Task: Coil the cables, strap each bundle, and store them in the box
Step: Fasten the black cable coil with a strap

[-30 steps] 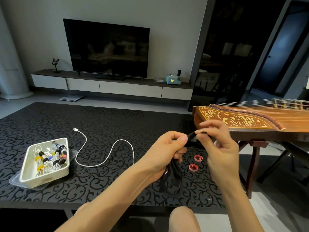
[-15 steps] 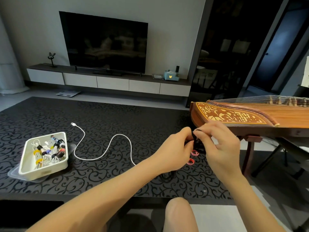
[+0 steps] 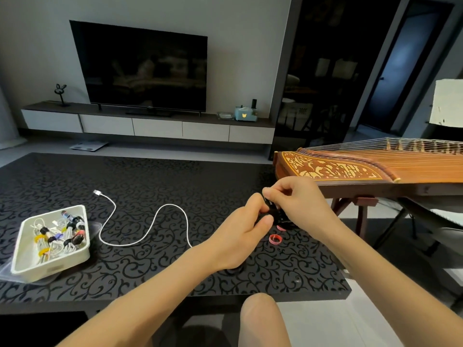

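1. A second ago the black cable hung in loose loops under the left hand, held up well to the right of the box. Now both hands have come lower and closer together, and the hanging loops no longer show.
2. The left hand grips the bunched cable with curled fingers. The right hand pinches it from above. Most of the bundle is hidden between them.
3. By the look of it, coiling is nearly over and the bundle is being tightened for strapping.
4. Two red straps lie far right of the box, just beneath the hands, within easy reach.
5. A white cable lies uncoiled just right of the box, so another round likely remains. The box already holds strapped bundles.
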### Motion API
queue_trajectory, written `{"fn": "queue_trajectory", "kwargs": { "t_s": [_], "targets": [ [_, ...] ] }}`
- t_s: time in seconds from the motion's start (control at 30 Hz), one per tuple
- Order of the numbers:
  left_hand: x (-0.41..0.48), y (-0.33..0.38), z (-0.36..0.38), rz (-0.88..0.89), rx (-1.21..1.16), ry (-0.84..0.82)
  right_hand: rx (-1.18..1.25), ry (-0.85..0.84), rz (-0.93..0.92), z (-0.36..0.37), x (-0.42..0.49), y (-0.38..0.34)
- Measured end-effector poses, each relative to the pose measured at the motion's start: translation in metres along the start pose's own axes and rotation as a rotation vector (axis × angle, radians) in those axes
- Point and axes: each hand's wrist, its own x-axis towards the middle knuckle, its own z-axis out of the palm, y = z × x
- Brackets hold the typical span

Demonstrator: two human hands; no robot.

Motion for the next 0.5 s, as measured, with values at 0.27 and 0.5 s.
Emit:
{"fn": "queue_trajectory", "kwargs": {
  "t_s": [0.27, 0.5],
  "targets": [
    [-0.007, 0.003, 0.009, -0.051, 0.383, -0.055, 0.329, -0.610, 0.706, -0.016, 0.018, 0.006],
    [-0.005, 0.006, 0.008, 0.140, 0.695, 0.027, 0.440, -0.783, 0.901, -0.008, 0.028, 0.022]
  ]
}}
